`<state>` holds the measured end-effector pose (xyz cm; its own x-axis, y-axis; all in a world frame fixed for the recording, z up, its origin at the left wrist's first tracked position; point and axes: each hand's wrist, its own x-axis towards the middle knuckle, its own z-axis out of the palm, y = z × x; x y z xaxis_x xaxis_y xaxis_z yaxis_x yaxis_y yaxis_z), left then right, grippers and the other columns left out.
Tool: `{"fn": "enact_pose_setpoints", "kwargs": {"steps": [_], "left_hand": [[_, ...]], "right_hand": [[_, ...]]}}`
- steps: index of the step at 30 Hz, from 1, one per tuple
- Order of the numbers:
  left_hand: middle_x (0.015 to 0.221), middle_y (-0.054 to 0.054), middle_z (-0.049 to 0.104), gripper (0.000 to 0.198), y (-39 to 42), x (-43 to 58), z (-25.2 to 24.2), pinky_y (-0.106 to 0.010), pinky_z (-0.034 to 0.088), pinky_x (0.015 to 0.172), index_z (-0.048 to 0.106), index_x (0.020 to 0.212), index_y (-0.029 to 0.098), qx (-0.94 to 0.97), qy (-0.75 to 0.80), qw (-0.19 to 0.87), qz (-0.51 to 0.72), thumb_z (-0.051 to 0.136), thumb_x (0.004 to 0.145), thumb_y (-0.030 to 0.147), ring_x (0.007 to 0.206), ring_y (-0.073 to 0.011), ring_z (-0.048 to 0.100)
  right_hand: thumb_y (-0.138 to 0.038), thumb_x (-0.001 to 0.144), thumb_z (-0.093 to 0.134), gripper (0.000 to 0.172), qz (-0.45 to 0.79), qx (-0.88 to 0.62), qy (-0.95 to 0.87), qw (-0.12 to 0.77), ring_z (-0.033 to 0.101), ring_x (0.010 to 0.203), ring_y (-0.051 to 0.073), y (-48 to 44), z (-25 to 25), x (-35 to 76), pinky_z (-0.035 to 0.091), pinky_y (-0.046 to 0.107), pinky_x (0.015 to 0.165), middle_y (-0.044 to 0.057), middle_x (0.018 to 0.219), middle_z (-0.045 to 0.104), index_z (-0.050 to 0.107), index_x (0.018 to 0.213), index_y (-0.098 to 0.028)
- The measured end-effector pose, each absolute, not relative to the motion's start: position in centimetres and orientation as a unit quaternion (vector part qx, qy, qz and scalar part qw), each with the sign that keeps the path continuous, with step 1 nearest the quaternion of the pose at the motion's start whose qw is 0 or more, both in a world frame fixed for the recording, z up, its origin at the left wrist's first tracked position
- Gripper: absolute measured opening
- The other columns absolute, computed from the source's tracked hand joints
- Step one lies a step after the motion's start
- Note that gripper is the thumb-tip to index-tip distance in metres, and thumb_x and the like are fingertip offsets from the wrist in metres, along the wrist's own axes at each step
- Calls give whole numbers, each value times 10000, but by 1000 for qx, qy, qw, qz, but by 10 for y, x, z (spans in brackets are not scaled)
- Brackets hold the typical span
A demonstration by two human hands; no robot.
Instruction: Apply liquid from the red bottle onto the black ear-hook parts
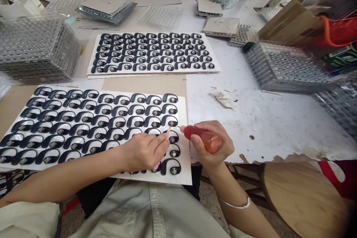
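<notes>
Left hand (145, 151) pinches a pink-yellow applicator stick (167, 133) — tip at a black ear-hook piece (173, 137) near the white sheet's (185, 173) right edge; right hand (212, 145) clasps a red squeeze bottle (202, 139), long axis leftward, nozzle beside the stick.

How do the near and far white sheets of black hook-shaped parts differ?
The near sheet lies under the left hand and its forearm, the far sheet has no hand on it. The near sheet runs out of view at the left; the far sheet shows whole. Both carry tight rows of black hooks with round centres.
</notes>
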<state>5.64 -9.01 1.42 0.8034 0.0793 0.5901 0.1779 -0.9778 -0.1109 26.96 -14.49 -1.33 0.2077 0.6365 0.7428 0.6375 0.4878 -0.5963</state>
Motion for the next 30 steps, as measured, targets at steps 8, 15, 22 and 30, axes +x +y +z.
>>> {"fn": "enact_pose_setpoints", "kwargs": {"steps": [8, 15, 22, 30], "left_hand": [[955, -178, 720, 168, -90, 56, 14, -229, 563, 505, 601, 995, 20, -946, -75, 80, -305, 483, 888, 73, 671, -153, 685], [976, -202, 710, 180, -89, 54, 13, -234, 576, 542, 584, 1025, 3, -948, -70, 69, -302, 513, 873, 67, 698, -162, 690], [972, -195, 712, 183, -88, 54, 13, -237, 603, 598, 572, 1042, 8, -949, -70, 64, -300, 499, 885, 67, 750, -164, 704], [957, -174, 717, 187, -86, 55, 13, -235, 606, 638, 566, 1052, 18, -944, -77, 38, -319, 500, 882, 59, 784, -161, 703]], "right_hand": [[-244, 732, 723, 238, -8, -524, -628, 575, 600, 690, 193, -145, -12, 268, 524, 357, 551, 45, 788, 643, 620, 944, -210], [-231, 733, 720, 247, 0, -516, -631, 579, 595, 681, 191, -146, -12, 268, 515, 351, 540, 43, 784, 638, 618, 957, -210], [-220, 735, 712, 237, 12, -512, -633, 581, 596, 683, 191, -146, -11, 268, 511, 348, 544, 45, 787, 639, 621, 953, -206], [-250, 751, 702, 195, 9, -519, -625, 583, 598, 671, 185, -144, -11, 268, 503, 346, 551, 33, 769, 650, 628, 927, -211]]}}
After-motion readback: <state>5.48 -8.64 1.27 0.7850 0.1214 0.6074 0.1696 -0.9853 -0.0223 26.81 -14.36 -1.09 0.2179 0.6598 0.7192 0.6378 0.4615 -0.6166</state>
